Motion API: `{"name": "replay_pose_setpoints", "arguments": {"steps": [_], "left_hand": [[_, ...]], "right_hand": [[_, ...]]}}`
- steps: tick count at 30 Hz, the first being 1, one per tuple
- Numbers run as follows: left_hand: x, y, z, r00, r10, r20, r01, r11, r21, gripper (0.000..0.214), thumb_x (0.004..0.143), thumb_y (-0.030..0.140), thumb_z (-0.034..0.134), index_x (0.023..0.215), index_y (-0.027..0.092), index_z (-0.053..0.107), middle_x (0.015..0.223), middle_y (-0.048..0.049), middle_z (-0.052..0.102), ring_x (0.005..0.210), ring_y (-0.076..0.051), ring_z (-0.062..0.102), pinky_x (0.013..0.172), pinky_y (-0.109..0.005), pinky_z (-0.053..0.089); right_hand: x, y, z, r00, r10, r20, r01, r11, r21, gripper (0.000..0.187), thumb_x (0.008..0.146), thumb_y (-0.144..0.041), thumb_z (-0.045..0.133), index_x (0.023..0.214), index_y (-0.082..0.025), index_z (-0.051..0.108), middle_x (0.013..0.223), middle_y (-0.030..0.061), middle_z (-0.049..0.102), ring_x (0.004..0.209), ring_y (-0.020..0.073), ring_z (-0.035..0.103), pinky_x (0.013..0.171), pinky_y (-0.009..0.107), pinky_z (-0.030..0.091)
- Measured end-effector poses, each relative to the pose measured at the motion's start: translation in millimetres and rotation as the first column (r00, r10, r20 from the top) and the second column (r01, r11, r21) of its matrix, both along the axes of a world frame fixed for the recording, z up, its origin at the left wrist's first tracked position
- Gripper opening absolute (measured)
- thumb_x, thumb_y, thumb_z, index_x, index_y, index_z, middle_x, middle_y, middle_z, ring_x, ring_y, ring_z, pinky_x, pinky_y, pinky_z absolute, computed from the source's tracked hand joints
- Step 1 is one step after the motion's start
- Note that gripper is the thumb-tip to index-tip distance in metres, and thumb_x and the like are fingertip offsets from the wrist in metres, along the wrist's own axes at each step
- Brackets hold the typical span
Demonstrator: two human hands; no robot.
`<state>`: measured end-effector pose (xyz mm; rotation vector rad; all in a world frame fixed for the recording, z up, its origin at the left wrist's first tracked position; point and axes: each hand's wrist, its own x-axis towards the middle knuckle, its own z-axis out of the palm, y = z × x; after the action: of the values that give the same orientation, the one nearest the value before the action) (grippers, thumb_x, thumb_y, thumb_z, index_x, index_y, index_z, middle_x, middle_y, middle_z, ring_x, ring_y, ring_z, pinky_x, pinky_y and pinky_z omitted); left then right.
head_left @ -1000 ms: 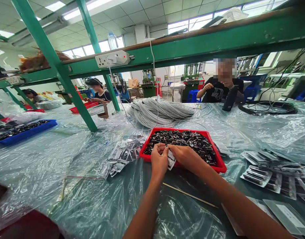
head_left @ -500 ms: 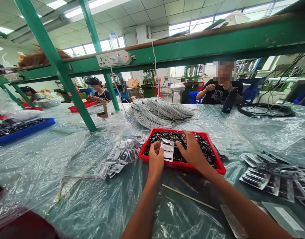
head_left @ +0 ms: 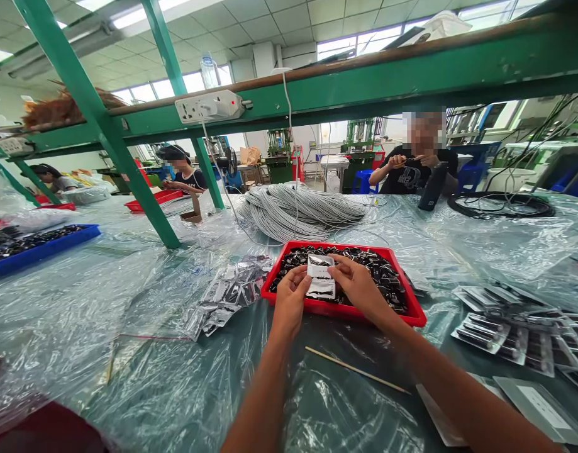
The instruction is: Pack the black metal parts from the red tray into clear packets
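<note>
Above the front of a red tray I hold a small white card crossed by dark, ragged bands. My left hand pinches its left edge between thumb and fingers. On the opposite edge, my right hand is closed with thumb and fingertips on the card's upper right. Many small black parts with shiny metal bits fill the tray below both hands. Exactly what the dark bands on the card are, I cannot make out.
Silvery flat packets lie left of the tray, stacked clear packs to the right. A thin wooden stick lies in front. Behind are a grey cable coil and a green shelf frame. A person sits opposite.
My right hand has moved left and closed on the card's right edge; before, its fingers were apart beside it. The left hand keeps its grip. The whole view has shifted slightly.
</note>
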<state>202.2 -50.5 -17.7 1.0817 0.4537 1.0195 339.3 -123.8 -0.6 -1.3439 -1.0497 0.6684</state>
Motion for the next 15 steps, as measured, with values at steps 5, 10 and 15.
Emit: {"name": "replay_pose_setpoints", "arguments": {"steps": [5, 10, 15], "left_hand": [[-0.7, -2.0, 0.5, 0.998, 0.059, -0.012, -0.058, 0.997, 0.054, 0.045, 0.065, 0.036, 0.082, 0.101, 0.017, 0.063, 0.088, -0.0053, 0.07, 0.088, -0.02, 0.068, 0.084, -0.034, 0.052], [0.4, -4.0, 0.5, 0.962, 0.232, -0.143, -0.208, 0.964, 0.164, 0.034, 0.068, 0.028, 0.077, 0.097, 0.018, 0.062, 0.086, -0.0023, 0.067, 0.084, -0.016, 0.065, 0.081, -0.029, 0.052], [-9.1, -0.1, 8.4, 0.978, -0.057, -0.203, 0.105, 0.966, 0.235, 0.037, 0.07, 0.03, 0.076, 0.104, 0.018, 0.069, 0.082, -0.001, 0.067, 0.081, -0.015, 0.064, 0.079, -0.029, 0.053]], "right_hand": [[-0.9, 0.6, -1.9, 0.996, 0.083, -0.019, -0.084, 0.994, -0.064, 0.033, 0.085, -0.04, 0.058, 0.106, -0.016, 0.062, 0.082, 0.0067, 0.067, 0.076, 0.0218, 0.066, 0.07, 0.037, 0.056], [-6.9, 0.5, -4.5, 0.763, -0.245, 0.598, 0.154, 0.968, 0.2, 0.023, 0.088, -0.042, 0.058, 0.084, -0.02, 0.054, 0.08, 0.0048, 0.06, 0.073, 0.0188, 0.057, 0.069, 0.032, 0.048], [-1.2, -1.8, -1.5, 0.701, -0.022, 0.713, -0.005, 0.999, 0.036, 0.038, 0.09, -0.046, 0.059, 0.066, -0.022, 0.043, 0.063, -0.0021, 0.053, 0.057, 0.0134, 0.048, 0.057, 0.026, 0.038]]}}
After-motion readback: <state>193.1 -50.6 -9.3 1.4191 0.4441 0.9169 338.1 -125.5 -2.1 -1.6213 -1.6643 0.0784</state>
